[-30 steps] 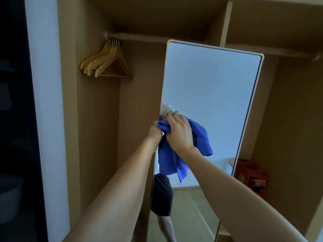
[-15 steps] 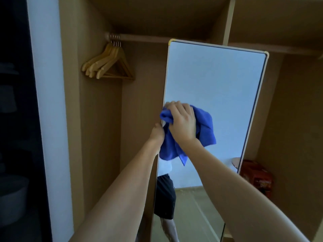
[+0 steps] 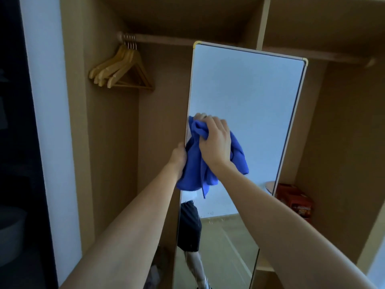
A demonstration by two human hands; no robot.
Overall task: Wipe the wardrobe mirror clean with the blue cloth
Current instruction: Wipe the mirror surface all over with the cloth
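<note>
A tall frameless-looking mirror (image 3: pixel 248 97) with a pale rim stands inside the open wooden wardrobe. My right hand (image 3: pixel 215 142) grips a bunched blue cloth (image 3: pixel 195 172) and presses it against the glass near the mirror's left edge, about mid-height. The cloth hangs down below the hand in loose folds. My left hand (image 3: pixel 179 157) holds the mirror's left edge just below and left of the cloth, its fingers hidden behind the edge and the cloth. The lower glass reflects a person's legs and dark shorts.
Several wooden hangers (image 3: pixel 120 74) hang from the rail (image 3: pixel 166 39) at the upper left. An orange-red box (image 3: pixel 295 202) sits on the wardrobe floor right of the mirror. A vertical wooden divider (image 3: pixel 263 21) rises behind the mirror.
My right hand has carried the blue cloth upward along the mirror's left edge. My left hand has kept its hold on the edge.
</note>
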